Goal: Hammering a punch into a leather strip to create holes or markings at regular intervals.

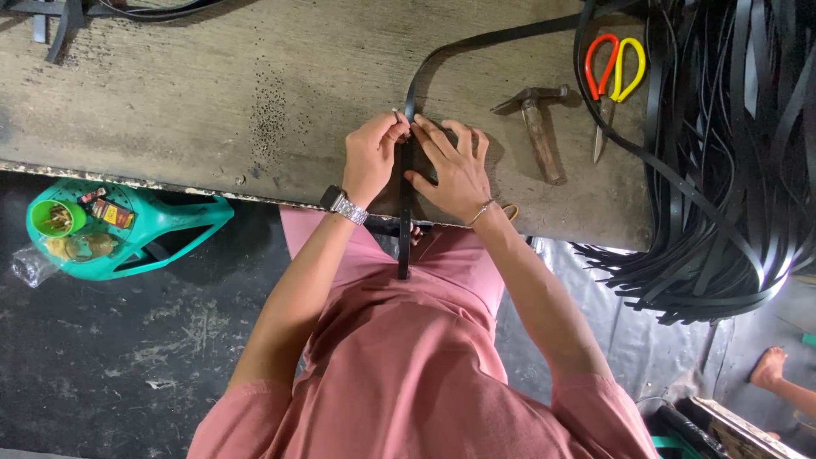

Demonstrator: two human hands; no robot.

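A long black strap (406, 223) runs across the worn wooden workbench (212, 93) and hangs down over its near edge onto my pink clothing. My left hand (371, 155), with a metal wristwatch, pinches a small metal piece against the strap near its bend. My right hand (456, 167), wearing a thin bracelet, lies flat with fingers pressing the strap down onto the bench beside it. The strap curves away toward the upper right.
A hammer (537, 126) lies on the bench right of my hands, with red-and-yellow-handled scissors (610, 76) beyond. A large heap of black straps (731, 170) fills the right side. A green plastic container (127, 229) sits on the floor at left. Another person's foot (769, 367) shows lower right.
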